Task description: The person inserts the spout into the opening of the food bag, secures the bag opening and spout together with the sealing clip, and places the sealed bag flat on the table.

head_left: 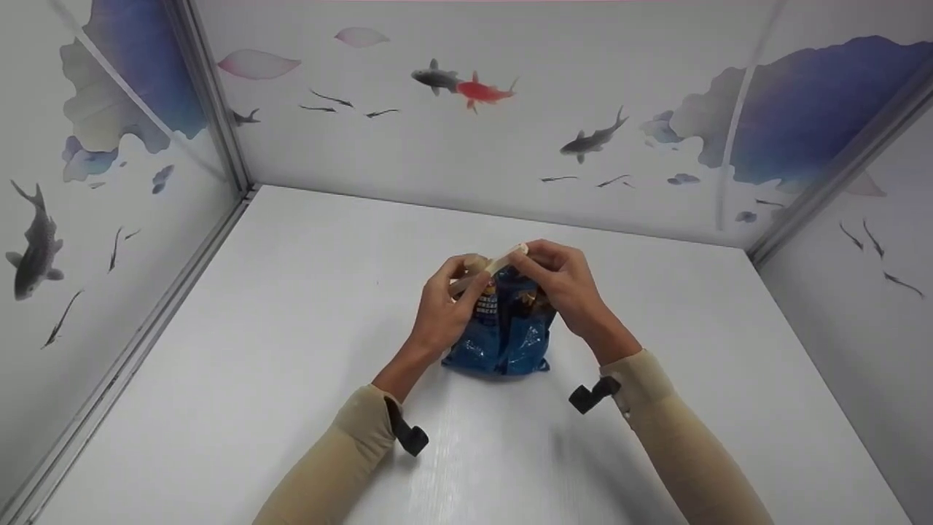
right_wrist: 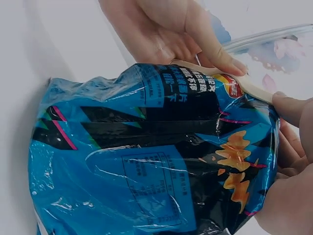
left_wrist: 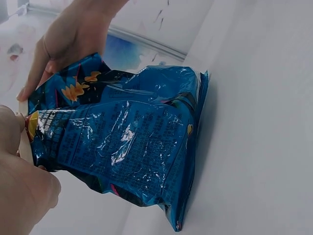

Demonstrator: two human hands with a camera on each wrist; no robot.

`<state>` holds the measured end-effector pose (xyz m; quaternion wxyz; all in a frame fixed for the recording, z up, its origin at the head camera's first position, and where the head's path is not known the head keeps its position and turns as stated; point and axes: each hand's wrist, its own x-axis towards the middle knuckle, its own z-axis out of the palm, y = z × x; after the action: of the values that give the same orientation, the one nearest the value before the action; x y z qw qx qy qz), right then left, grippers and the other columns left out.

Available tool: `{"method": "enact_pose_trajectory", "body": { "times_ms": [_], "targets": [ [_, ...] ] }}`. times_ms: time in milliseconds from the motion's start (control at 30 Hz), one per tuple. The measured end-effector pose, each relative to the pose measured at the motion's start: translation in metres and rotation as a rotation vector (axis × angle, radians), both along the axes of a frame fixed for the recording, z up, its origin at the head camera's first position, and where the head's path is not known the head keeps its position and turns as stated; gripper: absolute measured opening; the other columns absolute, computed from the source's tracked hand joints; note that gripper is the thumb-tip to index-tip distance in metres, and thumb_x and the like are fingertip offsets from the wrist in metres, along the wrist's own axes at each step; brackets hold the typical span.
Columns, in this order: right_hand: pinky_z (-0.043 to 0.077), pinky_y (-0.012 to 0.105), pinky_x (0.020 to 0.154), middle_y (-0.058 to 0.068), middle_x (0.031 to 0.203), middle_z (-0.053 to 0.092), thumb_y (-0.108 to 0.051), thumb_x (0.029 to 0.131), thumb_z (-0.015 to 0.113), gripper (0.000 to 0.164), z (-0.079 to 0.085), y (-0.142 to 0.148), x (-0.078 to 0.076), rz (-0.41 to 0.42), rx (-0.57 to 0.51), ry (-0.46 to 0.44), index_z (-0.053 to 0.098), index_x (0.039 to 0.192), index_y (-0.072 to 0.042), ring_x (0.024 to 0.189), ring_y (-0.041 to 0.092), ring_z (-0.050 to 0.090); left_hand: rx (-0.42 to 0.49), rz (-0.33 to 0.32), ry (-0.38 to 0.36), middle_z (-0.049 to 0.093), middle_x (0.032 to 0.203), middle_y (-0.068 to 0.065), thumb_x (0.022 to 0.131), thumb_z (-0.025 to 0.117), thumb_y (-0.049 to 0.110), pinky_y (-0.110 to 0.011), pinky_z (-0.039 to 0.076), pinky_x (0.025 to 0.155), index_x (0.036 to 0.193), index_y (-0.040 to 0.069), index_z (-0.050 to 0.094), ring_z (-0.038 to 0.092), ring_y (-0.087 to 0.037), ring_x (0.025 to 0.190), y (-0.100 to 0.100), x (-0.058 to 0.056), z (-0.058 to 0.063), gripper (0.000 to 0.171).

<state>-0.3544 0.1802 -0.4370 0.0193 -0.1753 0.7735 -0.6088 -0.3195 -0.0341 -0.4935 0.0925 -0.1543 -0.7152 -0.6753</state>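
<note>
A blue, shiny chip bag point(head_left: 503, 346) stands on the white table, its printed back visible in both wrist views. Across its top edge lies a cream-coloured bag clip point(head_left: 506, 259), a narrow strip also seen in the right wrist view. My left hand point(head_left: 443, 305) pinches the clip and the bag's top edge on the left side, thumb in front. On the right, my right hand point(head_left: 572, 286) pinches the clip's other end between thumb and fingers, the rest of its fingers behind the bag. Whether the clip is fully closed cannot be told.
The white table point(head_left: 328, 292) stretches around the bag. White walls printed with fish point(head_left: 485, 91) and blue leaves enclose it at the back and both sides. A dark camera mount point(head_left: 412, 440) sits at each wrist over beige sleeves.
</note>
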Motion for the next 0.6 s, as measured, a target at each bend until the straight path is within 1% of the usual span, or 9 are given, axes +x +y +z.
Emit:
{"method": "enact_pose_trajectory", "body": {
  "times_ms": [133, 333, 467, 600],
  "targets": [
    [0.059, 0.037, 0.104, 0.006, 0.114, 0.082, -0.04, 0.103, 0.075, 0.035, -0.0018, 0.0005, -0.0002, -0.006, -0.01, -0.033, 0.077, 0.122, -0.011, 0.107, 0.024, 0.071, 0.004, -0.004, -0.004, 0.064, 0.137, -0.009, 0.111, 0.064, 0.04, -0.051, 0.057, 0.11, 0.146, 0.017, 0.061, 0.067, -0.027, 0.133, -0.0001, -0.0003, -0.0001, 0.042],
    [0.057, 0.041, 0.107, 0.008, 0.116, 0.082, -0.041, 0.103, 0.075, 0.037, -0.0031, 0.0013, 0.0004, 0.003, -0.039, -0.054, 0.076, 0.123, -0.01, 0.11, 0.026, 0.071, 0.003, -0.012, -0.012, 0.063, 0.138, -0.01, 0.111, 0.063, 0.042, -0.052, 0.056, 0.112, 0.147, 0.016, 0.06, 0.066, -0.028, 0.136, 0.0006, -0.0013, -0.0002, 0.045],
    [0.056, 0.04, 0.107, 0.008, 0.118, 0.082, -0.039, 0.103, 0.075, 0.036, -0.0031, 0.0014, 0.0012, -0.003, -0.055, -0.067, 0.076, 0.125, -0.01, 0.112, 0.025, 0.072, 0.01, -0.021, -0.009, 0.063, 0.137, -0.011, 0.111, 0.062, 0.04, -0.052, 0.056, 0.113, 0.148, 0.015, 0.059, 0.066, -0.029, 0.136, 0.0012, -0.0017, -0.0008, 0.045],
    [0.056, 0.037, 0.107, 0.008, 0.118, 0.082, -0.035, 0.104, 0.075, 0.036, -0.0037, 0.0011, 0.0012, -0.006, -0.074, -0.072, 0.075, 0.126, -0.006, 0.113, 0.023, 0.072, 0.026, -0.034, -0.002, 0.063, 0.135, -0.011, 0.112, 0.062, 0.037, -0.052, 0.056, 0.113, 0.149, 0.01, 0.057, 0.067, -0.03, 0.137, 0.0017, -0.002, -0.0018, 0.047]
  ]
}}
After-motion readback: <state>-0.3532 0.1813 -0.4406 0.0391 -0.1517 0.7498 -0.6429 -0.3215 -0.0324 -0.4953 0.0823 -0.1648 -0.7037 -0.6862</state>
